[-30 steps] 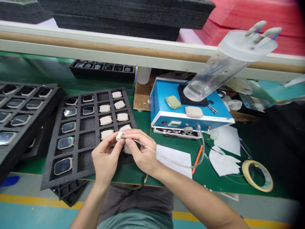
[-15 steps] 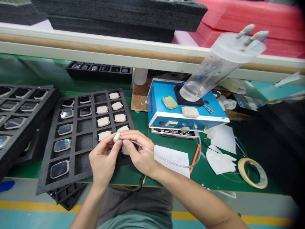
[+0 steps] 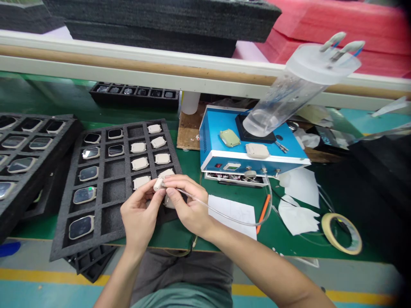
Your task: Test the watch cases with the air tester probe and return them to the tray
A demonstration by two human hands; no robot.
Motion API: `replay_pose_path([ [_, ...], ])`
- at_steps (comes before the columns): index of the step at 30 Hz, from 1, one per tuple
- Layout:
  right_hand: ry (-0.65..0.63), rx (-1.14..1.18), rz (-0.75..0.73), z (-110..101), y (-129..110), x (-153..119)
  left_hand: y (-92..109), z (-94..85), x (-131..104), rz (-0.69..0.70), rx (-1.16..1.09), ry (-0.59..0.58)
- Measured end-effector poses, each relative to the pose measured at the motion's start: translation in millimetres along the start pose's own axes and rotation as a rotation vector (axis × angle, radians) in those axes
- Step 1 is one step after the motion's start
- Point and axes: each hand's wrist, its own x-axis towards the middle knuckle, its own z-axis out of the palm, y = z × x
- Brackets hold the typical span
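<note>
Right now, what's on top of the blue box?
On the blue box are a green case, a cream case, small metal parts and a black base with a clear tube on it. The base covers the spot beneath, so I can't see there.

Gap between foam tray (image 3: 127,164) and blue box (image 3: 213,128); tube (image 3: 253,224) loops over paper (image 3: 234,207); depth below left grip (image 3: 139,216) unclear.

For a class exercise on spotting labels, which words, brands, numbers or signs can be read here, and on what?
None reads with certainty.
Black package: pale letters, too blurred and slanted to read.
Display on the blue machine: too small to read.
White sheet: faint marks, unreadable.
Watch screens: no legible text.
</note>
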Motion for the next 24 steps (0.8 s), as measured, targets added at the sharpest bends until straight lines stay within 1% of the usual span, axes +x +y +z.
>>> replay_pose_path([
  [12,-0.001,0.008,-0.006,0.2,-0.1,0.7,-2.3,0.6,1.9,0.015,-0.027,-0.005],
  [15,-0.001,-0.002,-0.008,0.3,-0.5,0.8,-2.9,1.4,-1.5,0.016,-0.026,-0.008],
  [17,-0.003,0.003,-0.017,-0.2,-1.0,-0.6,-2.0,-2.0,-5.3,0.02,-0.004,-0.021],
  [19,0.026,0.013,-0.016,-1.2,-1.1,-3.6,1.4,-9.6,-3.1,0.048,0.091,-0.072],
  [20,0.053,0.016,-0.006,-1.8,-0.8,-5.5,4.5,-14.2,3.3,0.089,0.177,-0.111],
  [21,0.081,0.018,0.012,-2.4,-0.2,-7.6,8.5,-18.7,14.6,0.154,0.284,-0.154],
  [22,0.103,0.019,0.034,-2.8,0.8,-9.7,13.0,-22.5,31.6,0.235,0.41,-0.198],
  [23,0.112,0.021,0.056,-3.1,2.1,-11.7,17.5,-25.1,54.2,0.332,0.539,-0.241],
  [24,0.11,0.025,0.075,-3.1,3.5,-13.5,21.7,-25.9,81.6,0.418,0.658,-0.28],
])
